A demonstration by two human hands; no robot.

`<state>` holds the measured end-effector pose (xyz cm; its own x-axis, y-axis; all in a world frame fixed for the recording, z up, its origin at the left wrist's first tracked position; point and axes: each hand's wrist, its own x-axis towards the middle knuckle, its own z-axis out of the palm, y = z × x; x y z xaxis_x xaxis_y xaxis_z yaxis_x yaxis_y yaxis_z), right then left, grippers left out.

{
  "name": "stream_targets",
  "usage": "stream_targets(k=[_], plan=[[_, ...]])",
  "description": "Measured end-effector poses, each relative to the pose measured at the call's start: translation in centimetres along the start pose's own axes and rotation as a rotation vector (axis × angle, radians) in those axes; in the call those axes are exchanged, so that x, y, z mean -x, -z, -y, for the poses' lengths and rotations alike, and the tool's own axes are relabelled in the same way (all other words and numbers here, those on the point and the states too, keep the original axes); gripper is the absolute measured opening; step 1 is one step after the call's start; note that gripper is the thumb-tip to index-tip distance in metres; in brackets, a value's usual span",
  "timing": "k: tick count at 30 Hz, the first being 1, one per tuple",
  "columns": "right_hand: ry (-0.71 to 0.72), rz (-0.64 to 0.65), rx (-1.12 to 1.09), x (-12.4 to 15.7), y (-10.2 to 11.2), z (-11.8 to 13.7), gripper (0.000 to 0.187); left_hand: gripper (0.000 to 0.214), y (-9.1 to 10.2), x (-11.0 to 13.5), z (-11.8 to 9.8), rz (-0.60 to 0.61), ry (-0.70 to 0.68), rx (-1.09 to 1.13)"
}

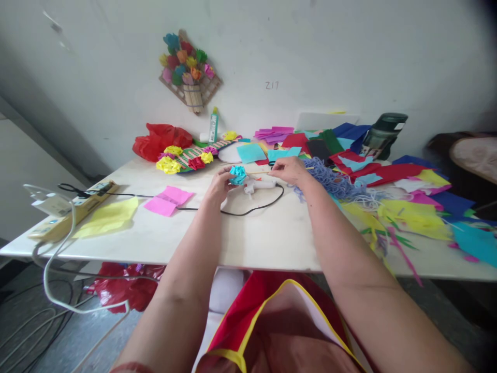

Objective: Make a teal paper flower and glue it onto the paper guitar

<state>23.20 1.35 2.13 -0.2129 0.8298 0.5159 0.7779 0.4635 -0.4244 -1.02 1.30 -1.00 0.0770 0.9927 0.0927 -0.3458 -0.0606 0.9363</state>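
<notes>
My left hand [222, 184] has its fingers closed on a turquoise crumpled-paper flower [237, 175]. A thin wooden stick [257, 172] runs from the flower to my right hand [289, 171], which pinches it; its far end pokes out past the knuckles. Whether the stick is fixed to the flower, I cannot tell. Just below the stick lies a white hot glue gun [261, 185] on the table, its black cord [248, 213] curving left. Several finished paper flowers in yellow, red and purple sit on a flat decorated piece [194, 157] behind my left hand.
Coloured paper sheets [392, 173] and a tangle of lilac string [330, 178] cover the table's right side. A dark bottle [385, 135] stands behind them. At left are a power strip [72, 215], yellow paper [108, 217] and pink paper [169, 200].
</notes>
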Motion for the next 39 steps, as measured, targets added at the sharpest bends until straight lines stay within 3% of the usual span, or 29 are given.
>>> stream_targets(k=[11,17,21,39], plan=[[0.002,0.006,-0.053,0.0,-0.1,0.0,0.012,0.030,0.0,0.0,0.0,0.070,0.041,0.091],[0.024,-0.007,-0.077,-0.1,-0.2,0.1,0.013,0.034,-0.3,0.3,-0.3,-0.012,0.131,0.196],[0.030,-0.012,-0.074,-0.1,-0.3,0.4,0.013,0.039,-0.4,0.4,-0.6,-0.003,0.171,0.219],[0.036,0.037,-0.054,0.0,-0.1,1.8,0.010,0.048,-0.4,1.0,-1.2,0.085,0.187,0.217]])
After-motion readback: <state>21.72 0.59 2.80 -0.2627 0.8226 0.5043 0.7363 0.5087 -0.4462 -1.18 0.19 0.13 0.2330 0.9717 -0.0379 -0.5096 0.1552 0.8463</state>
